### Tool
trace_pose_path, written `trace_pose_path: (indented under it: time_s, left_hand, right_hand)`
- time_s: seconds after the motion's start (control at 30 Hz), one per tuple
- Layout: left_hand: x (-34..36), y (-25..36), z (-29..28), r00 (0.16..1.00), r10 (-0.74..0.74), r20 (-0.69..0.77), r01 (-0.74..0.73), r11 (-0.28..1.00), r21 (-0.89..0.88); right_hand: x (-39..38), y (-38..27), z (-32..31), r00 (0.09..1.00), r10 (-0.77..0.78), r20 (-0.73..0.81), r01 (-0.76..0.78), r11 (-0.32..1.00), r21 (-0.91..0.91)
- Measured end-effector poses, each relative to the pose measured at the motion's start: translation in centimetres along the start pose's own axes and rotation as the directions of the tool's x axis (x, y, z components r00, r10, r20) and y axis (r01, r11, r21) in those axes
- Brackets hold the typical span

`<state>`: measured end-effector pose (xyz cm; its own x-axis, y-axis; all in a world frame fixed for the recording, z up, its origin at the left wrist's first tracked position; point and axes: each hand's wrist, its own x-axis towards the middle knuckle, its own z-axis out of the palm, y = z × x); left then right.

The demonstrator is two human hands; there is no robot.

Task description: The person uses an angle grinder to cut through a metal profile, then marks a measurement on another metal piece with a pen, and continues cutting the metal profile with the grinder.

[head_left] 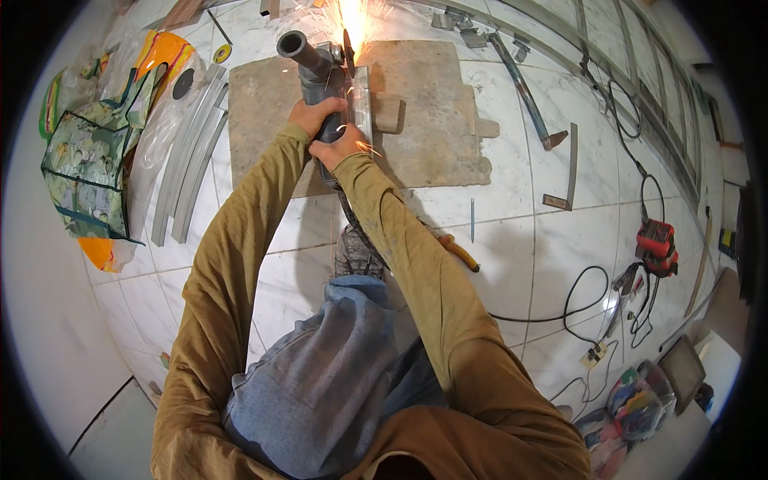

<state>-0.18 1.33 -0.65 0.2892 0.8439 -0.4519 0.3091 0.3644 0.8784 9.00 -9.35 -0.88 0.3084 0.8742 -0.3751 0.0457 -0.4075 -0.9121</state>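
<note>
Both hands are closed around a dark angle grinder [311,74] with a side handle sticking out to the left. My left hand [314,117] grips its body behind the head, thumb across the top. Just behind, my right hand [339,147] wraps the rear of the body. The grinder's disc [349,50] stands on edge beside the end of a silvery metal bar [362,100], and bright sparks [352,18] spray away to the far side. Glare hides where the disc meets the metal. Against the bar's right side is a wooden block [389,113].
A stained brown board [436,136] lies under the work. Metal channels [186,160] and a camouflage-patterned bag [90,176] are at left. To the right lie a long-handled tool [520,88], a try square [571,172], a pencil [472,220], cables and a red device [657,246].
</note>
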Motion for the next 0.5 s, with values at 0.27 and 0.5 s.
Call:
trace_pose_path:
  time_s: [0.27,0.5]
  left_hand:
    - [0.6,-0.5,-0.6,1.000,-0.024,-0.020,0.025,0.999,0.047]
    - [-0.3,1.6,1.3,0.997,-0.049,0.057,0.049,0.999,0.010]
  right_hand:
    - [-0.3,-1.3,-0.8,0.997,0.065,0.045,-0.060,0.992,-0.107]
    - [0.1,-0.4,-1.1,0.995,-0.024,-0.101,0.009,0.990,-0.143]
